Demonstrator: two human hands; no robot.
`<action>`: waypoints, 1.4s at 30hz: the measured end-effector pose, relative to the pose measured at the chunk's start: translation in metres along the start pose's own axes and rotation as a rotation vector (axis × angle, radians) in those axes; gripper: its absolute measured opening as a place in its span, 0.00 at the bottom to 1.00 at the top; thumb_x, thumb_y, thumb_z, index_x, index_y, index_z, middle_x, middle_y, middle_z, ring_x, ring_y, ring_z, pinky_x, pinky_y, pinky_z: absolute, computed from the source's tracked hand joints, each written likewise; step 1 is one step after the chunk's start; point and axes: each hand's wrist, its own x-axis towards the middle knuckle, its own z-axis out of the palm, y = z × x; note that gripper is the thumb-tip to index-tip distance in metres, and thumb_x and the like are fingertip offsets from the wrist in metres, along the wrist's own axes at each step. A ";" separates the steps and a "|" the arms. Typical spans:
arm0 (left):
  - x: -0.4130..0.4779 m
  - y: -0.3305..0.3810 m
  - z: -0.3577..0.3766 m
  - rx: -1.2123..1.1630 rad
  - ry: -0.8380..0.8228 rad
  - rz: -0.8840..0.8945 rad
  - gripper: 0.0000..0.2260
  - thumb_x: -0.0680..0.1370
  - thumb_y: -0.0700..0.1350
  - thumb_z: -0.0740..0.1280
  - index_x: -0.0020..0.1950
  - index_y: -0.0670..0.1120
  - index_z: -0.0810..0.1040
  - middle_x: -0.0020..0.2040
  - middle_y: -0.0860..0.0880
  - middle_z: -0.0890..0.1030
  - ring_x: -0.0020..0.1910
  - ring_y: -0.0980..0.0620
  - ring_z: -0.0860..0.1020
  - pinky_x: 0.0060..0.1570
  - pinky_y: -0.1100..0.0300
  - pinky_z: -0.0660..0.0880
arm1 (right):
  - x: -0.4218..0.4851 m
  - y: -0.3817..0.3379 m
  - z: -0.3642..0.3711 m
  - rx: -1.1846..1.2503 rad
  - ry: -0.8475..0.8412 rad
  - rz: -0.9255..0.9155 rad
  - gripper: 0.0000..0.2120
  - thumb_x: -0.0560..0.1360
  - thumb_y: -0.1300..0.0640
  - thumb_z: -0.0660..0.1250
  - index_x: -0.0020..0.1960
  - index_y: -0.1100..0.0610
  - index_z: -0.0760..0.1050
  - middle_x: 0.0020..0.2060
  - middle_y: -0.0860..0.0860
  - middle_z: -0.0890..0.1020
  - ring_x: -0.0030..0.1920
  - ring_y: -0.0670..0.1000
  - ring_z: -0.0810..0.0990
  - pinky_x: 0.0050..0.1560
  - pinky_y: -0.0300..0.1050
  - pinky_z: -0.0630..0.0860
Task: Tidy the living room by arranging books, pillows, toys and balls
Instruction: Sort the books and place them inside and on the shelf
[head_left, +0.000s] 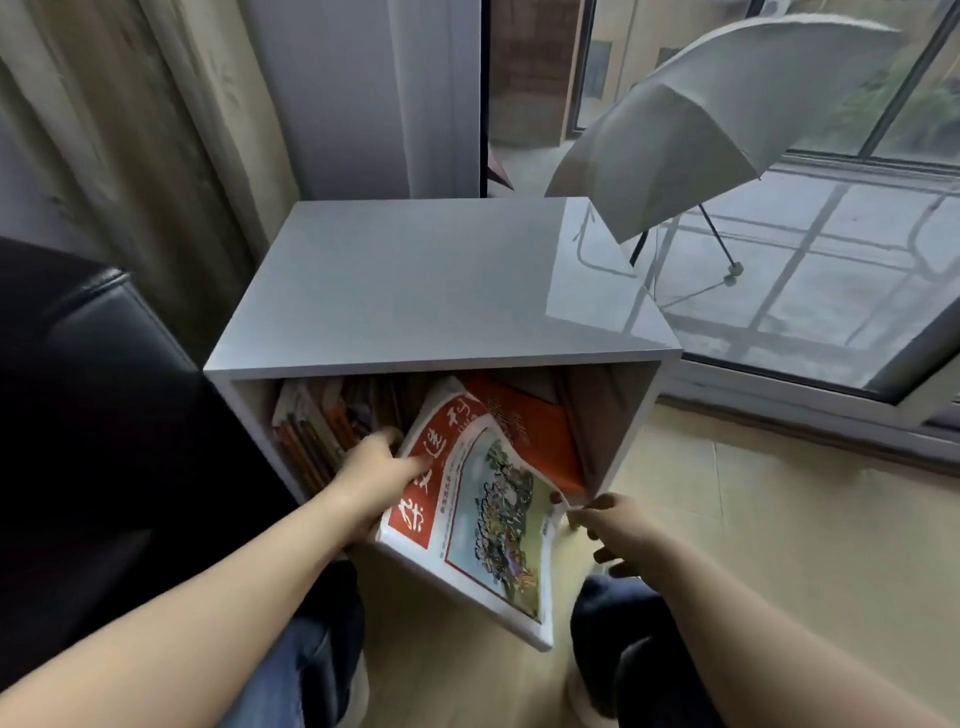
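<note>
Left hand (374, 467) curls its fingers round the left edge of the red-titled book (483, 514), probably steering it tilted into the cubby. Right hand (605, 527) meets its right edge, pinch or touch unclear. Upright books (322, 421) just left of the fingers, orange book (535, 426) behind. White shelf cube (441, 280) above, beige floor (753, 519) below, window (831, 234) beyond.
</note>
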 end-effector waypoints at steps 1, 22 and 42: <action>0.002 -0.002 0.004 -0.054 0.014 -0.027 0.21 0.77 0.43 0.67 0.68 0.41 0.66 0.40 0.43 0.82 0.29 0.51 0.82 0.27 0.60 0.78 | -0.001 -0.004 0.002 0.006 -0.042 -0.006 0.09 0.78 0.52 0.61 0.55 0.56 0.71 0.43 0.53 0.75 0.40 0.51 0.76 0.38 0.42 0.73; 0.102 0.044 0.063 -0.290 0.210 -0.095 0.09 0.78 0.46 0.63 0.39 0.46 0.69 0.42 0.44 0.76 0.43 0.48 0.76 0.53 0.52 0.75 | 0.063 -0.031 0.008 0.487 -0.009 0.192 0.06 0.78 0.61 0.62 0.52 0.62 0.73 0.52 0.58 0.75 0.50 0.56 0.73 0.50 0.48 0.71; 0.130 0.022 0.077 0.065 0.001 0.089 0.14 0.73 0.47 0.72 0.54 0.43 0.75 0.53 0.44 0.78 0.48 0.48 0.79 0.47 0.62 0.77 | 0.075 -0.030 0.002 0.526 -0.028 0.202 0.05 0.80 0.58 0.59 0.49 0.60 0.71 0.38 0.52 0.76 0.37 0.51 0.74 0.40 0.42 0.71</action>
